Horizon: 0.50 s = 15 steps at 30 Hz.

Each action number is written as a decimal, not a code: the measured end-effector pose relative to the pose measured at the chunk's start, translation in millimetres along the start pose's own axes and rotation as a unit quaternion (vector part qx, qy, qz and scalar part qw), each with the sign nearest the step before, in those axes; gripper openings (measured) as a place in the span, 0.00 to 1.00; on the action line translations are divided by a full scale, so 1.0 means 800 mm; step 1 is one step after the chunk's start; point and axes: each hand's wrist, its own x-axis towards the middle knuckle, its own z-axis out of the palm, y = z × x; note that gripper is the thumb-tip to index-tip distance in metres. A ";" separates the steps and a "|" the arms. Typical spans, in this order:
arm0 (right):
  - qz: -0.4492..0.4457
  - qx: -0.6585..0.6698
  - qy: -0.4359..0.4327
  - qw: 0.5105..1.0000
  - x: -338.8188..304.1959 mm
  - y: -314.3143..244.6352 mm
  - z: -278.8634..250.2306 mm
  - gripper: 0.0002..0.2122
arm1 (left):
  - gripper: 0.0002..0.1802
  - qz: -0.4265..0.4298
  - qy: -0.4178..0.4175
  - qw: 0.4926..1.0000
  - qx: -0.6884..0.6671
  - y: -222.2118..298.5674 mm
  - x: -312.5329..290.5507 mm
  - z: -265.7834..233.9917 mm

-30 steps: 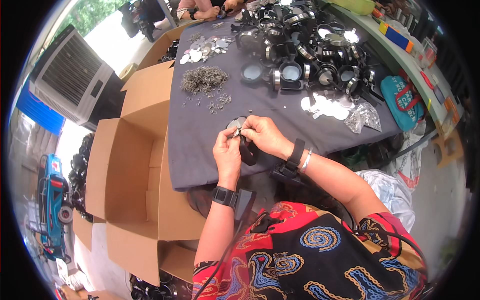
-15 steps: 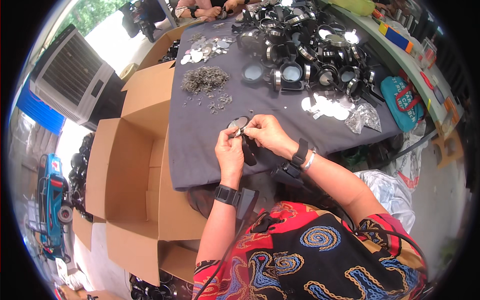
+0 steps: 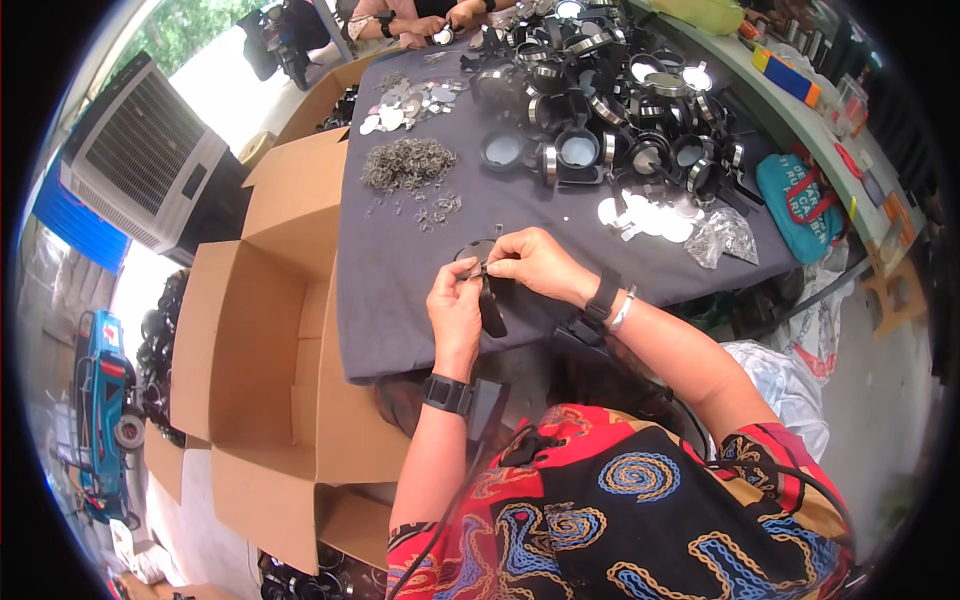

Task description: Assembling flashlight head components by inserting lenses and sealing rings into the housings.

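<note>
In front of me, over the near part of the cloth-covered table, both hands are at a black round-headed part with a flat handle (image 3: 492,312). My left hand (image 3: 456,318) grips it by the neck between thumb and fingers, with the round head pointing away from me and the handle toward me. My right hand (image 3: 543,266) pinches at the same neck from the right side. A small metallic bit shows between the fingertips, too small to name. Beyond the hands lies a heap of small metal clips (image 3: 405,165), with several loose ones nearer me.
A large pile of black round parts with metal rims (image 3: 610,90) covers the far right of the table (image 3: 400,300). Pale discs (image 3: 650,215) and a clear bag (image 3: 722,238) lie nearer. Open cardboard boxes (image 3: 265,350) stand left. Another person's hands (image 3: 440,25) work at the far edge.
The round head has tilted, so its pale shiny face now looks dark. Both hands stay close together at the neck, with small finger shifts. The other person's hands have moved slightly.
</note>
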 end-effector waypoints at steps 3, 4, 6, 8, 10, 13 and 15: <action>-0.068 -0.091 0.001 0.994 0.007 0.005 -0.011 0.07 | 0.11 -0.021 -0.007 1.000 -0.001 0.009 -0.004 0.003; -0.045 -0.099 -0.012 0.994 0.008 0.001 -0.014 0.09 | 0.11 -0.033 -0.009 0.999 0.002 0.013 -0.005 0.003; -0.057 -0.133 -0.018 0.989 0.012 -0.002 -0.015 0.10 | 0.11 -0.048 -0.008 0.999 -0.002 0.025 -0.009 0.006; -0.069 -0.167 -0.025 0.983 0.011 -0.006 -0.017 0.10 | 0.11 -0.065 -0.007 0.998 -0.006 0.029 -0.007 0.004; -0.054 -0.142 -0.040 0.987 0.010 -0.014 -0.019 0.11 | 0.12 -0.075 -0.037 0.996 0.032 0.032 -0.004 -0.001; -0.067 -0.316 -0.029 0.946 -0.002 -0.023 -0.042 0.12 | 0.14 -0.116 -0.006 0.991 0.066 0.047 -0.014 0.007; -0.011 -0.459 -0.071 0.886 -0.018 -0.036 -0.054 0.13 | 0.15 -0.134 0.029 0.988 0.072 0.054 -0.015 0.012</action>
